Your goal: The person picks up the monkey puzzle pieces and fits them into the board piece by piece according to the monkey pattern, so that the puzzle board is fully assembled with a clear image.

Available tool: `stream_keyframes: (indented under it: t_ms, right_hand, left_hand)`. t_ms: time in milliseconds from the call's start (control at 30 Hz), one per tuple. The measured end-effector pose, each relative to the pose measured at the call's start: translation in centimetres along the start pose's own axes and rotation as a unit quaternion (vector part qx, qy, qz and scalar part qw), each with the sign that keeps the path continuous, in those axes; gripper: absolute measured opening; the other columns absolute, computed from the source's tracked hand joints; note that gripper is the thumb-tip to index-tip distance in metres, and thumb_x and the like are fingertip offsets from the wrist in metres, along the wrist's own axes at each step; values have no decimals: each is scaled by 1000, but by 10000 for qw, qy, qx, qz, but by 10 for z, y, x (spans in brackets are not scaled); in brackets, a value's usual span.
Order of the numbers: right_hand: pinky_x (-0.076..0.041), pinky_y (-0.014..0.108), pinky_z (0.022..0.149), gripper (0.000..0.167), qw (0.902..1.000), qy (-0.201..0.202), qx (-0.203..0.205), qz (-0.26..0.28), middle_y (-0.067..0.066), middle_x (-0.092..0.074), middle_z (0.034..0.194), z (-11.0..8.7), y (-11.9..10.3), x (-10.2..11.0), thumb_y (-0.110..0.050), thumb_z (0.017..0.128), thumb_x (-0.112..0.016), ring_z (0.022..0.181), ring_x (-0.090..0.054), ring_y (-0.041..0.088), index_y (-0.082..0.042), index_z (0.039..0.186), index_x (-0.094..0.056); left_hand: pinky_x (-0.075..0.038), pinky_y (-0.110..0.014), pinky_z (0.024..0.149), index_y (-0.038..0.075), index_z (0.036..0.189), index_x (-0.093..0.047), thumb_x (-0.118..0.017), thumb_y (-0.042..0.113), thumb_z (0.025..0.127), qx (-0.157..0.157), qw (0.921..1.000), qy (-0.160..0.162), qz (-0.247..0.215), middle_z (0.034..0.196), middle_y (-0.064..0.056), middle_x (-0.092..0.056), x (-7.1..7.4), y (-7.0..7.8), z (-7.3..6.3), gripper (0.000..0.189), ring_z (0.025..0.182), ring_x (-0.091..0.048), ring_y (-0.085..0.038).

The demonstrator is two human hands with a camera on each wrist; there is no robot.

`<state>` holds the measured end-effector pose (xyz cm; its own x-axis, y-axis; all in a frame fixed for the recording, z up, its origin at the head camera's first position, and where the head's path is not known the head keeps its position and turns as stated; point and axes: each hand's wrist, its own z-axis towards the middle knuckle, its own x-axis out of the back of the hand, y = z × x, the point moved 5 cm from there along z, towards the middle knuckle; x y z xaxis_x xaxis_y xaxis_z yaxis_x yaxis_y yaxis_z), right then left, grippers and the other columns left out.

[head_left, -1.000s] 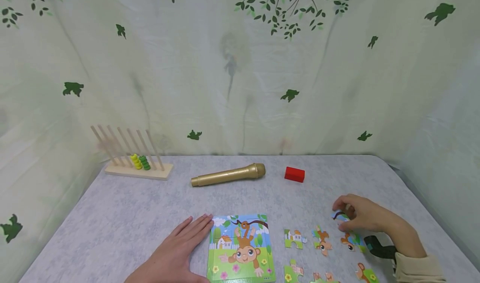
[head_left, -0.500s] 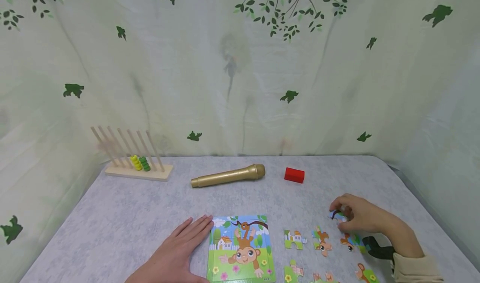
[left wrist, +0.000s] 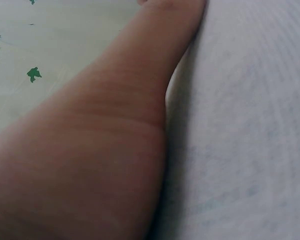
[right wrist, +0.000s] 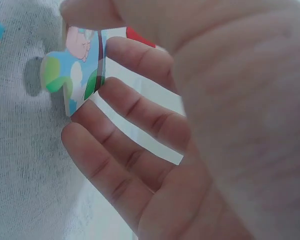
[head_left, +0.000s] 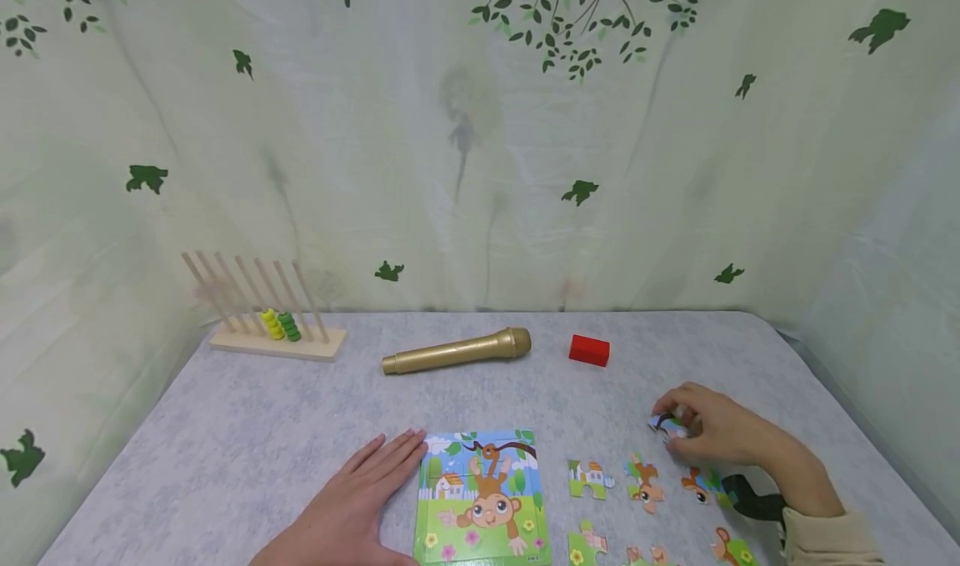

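My right hand [head_left: 716, 424] pinches a puzzle piece [right wrist: 82, 62] with blue sky and a dark branch between thumb and fingers. In the right wrist view the piece is tilted up on its edge, close to the cloth. My left hand [head_left: 360, 499] lies flat with fingers straight, its fingertips touching the left edge of a monkey picture puzzle board [head_left: 483, 499]. Right of the board lie loose pieces: a house piece [head_left: 589, 477], a monkey body piece [head_left: 644, 483] and a monkey face piece [head_left: 699, 484], with several more in a nearer row.
A gold toy microphone [head_left: 457, 352] lies behind the board, and a red block [head_left: 589, 350] sits to its right. At the back left stands a wooden peg rack [head_left: 277, 346] with yellow and green beads. A leaf-patterned curtain [head_left: 480, 132] hangs behind the table.
My right hand has moved a little to the left with the branch piece in its pinch. My left hand and the board have stayed in place.
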<state>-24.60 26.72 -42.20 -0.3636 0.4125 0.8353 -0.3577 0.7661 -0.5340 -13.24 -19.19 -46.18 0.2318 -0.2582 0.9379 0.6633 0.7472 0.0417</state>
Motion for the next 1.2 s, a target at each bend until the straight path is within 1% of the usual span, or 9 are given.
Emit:
stream_keyframes:
  t_ms: [200,433,633,733,867,967,1067,1200]
  right_hand:
    - [-55,21,71,35,9999,65,136,-9,-3,-60,111,2,-5,0,-30,87,-83,84,-56,5,-18,116,-68]
    - [-56,21,72,35,9991,271,202,-254,-3,-60,113,4,-12,1,-28,86,-83,86,-55,4,-18,116,-70]
    - [-58,21,74,34,9986,376,89,-348,-3,-60,113,6,-21,0,-25,85,-84,89,-56,8,-19,115,-70]
    - [-59,21,75,33,9982,416,216,-377,-2,-61,116,6,-27,0,-24,86,-84,89,-56,9,-19,115,-69]
    - [-60,22,75,31,9974,431,408,-410,-3,-61,117,7,-34,1,-22,87,-82,89,-55,7,-19,115,-69]
    - [-60,23,76,31,9969,461,466,-444,-6,-62,116,7,-39,1,-23,88,-82,90,-55,6,-20,115,-69]
    - [-60,23,76,30,9956,539,596,-492,-7,-62,116,7,-44,1,-25,88,-82,90,-55,5,-20,115,-69]
    - [-60,23,76,29,9932,629,780,-589,-9,-62,116,7,-50,0,-27,89,-82,89,-56,3,-22,115,-69]
  left_hand:
    - [-2,-19,127,5,157,-43,-60,93,71,-3,10000,33,9,161,-8,-45,0,0,0,124,148,-42,-23]
    - [-2,-19,127,4,157,-43,-58,94,72,-18,10000,48,-17,162,-8,-45,0,0,0,124,148,-42,-23]
    - [1,-17,126,6,158,-41,-53,95,74,131,9998,-135,-95,164,-6,-42,-1,0,0,124,149,-40,-22]
    - [2,-17,126,6,158,-40,-51,95,74,155,9997,-168,-100,164,-6,-42,-1,0,1,123,150,-39,-22]
    - [2,-17,126,5,158,-42,-52,95,74,111,9998,-128,-59,163,-6,-43,0,0,1,123,149,-40,-22]
    - [1,-17,126,5,157,-42,-53,95,74,103,9999,-128,-44,163,-6,-43,0,0,1,123,149,-40,-22]
    - [1,-17,126,6,158,-42,-53,94,74,118,9998,-156,-50,163,-6,-43,0,0,1,122,149,-40,-22]
    - [3,-16,125,6,159,-40,-53,95,74,179,9994,-271,-120,164,-5,-42,-1,0,1,123,150,-39,-21]
